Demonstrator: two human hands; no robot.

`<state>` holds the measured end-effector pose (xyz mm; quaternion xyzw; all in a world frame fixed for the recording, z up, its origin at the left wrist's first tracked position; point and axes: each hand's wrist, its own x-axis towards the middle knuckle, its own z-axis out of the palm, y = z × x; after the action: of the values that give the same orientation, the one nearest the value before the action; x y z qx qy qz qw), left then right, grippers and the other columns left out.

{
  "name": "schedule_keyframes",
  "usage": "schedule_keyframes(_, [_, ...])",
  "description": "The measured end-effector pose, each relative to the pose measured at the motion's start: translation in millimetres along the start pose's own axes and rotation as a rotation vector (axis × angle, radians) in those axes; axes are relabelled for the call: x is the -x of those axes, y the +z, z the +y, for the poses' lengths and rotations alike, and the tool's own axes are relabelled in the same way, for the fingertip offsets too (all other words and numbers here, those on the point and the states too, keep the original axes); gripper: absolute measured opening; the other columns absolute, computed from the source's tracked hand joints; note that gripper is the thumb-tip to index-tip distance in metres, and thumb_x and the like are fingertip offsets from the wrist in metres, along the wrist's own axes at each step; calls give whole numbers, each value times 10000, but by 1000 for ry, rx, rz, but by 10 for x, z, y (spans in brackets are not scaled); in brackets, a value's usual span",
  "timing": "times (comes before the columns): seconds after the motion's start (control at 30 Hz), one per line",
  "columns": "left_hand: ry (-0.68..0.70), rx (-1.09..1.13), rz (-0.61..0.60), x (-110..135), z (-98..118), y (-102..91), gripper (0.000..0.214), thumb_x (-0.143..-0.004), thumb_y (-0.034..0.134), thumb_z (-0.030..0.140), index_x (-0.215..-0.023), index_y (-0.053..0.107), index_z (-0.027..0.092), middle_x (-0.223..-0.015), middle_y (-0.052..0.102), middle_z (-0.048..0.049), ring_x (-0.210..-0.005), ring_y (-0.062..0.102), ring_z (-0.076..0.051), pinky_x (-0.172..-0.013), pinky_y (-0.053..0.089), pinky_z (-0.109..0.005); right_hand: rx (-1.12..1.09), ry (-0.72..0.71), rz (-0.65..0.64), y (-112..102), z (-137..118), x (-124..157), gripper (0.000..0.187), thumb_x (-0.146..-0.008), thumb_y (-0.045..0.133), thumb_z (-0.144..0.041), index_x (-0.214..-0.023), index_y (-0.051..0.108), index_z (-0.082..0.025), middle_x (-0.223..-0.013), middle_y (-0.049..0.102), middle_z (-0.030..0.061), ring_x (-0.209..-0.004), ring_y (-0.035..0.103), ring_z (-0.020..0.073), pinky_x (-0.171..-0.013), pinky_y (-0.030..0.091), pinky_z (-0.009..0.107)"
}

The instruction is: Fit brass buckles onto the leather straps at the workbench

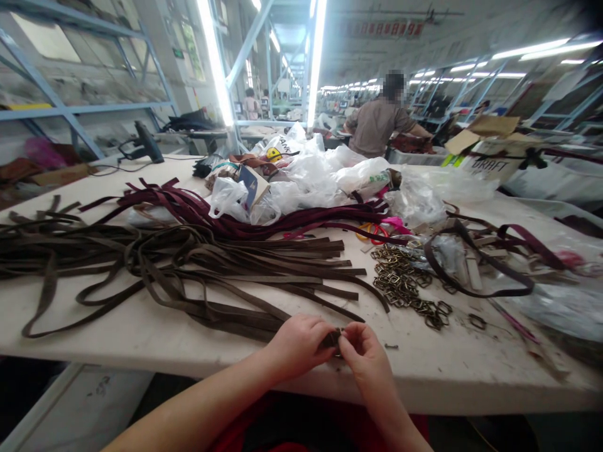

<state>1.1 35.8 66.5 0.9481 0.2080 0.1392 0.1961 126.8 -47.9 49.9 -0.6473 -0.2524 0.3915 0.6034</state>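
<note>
My left hand (299, 345) and my right hand (365, 355) meet just above the table's front edge, pinching a small dark brown leather strap end (332, 339) between them. A small metal buckle or ring (338, 349) seems to sit on it, mostly hidden by my fingers. A loose heap of dark brown leather straps (188, 276) spreads left and ahead of my hands. Several antique-brass rectangular buckles (400, 282) lie in a pile just ahead of my right hand.
Burgundy leather straps (226, 216) and white plastic bags (301, 182) cover the table's back. A strap with hardware (475, 267) lies at right. A hot glue gun (144, 143) stands far left. A co-worker (379, 125) stands beyond the table, in a long workshop aisle with metal shelving.
</note>
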Motion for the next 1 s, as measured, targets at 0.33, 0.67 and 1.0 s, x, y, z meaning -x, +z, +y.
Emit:
schedule_keyframes(0.33, [-44, -69, -8, -322, -326, -245, 308, -800, 520, 359, -1043, 573, 177, -993, 619, -82, -902, 564, -208, -787, 420, -307, -2, 28, 162, -353, 204, -165, 305, -600, 648, -308, -840, 497, -196, -667, 509, -29, -633, 491, 144, -613, 392, 263])
schedule_keyframes(0.67, [138, -124, -4, -354, 160, 143, 186, -791, 532, 250, -951, 570, 163, -847, 634, -66, -820, 557, -207, -796, 402, -356, -265, 188, 94, -225, 79, -110, 367, -589, 668, -272, -892, 473, -203, -684, 530, -43, -600, 498, 126, -570, 396, 243])
schedule_keyframes(1.0, [52, -44, -99, -492, -357, -133, 395, -783, 530, 362, -1150, 501, 218, -1148, 564, -60, -1017, 526, -202, -873, 396, -299, -82, 89, 109, -441, 129, -104, 280, -657, 617, -330, -868, 500, -187, -720, 524, -11, -588, 496, 131, -515, 386, 236])
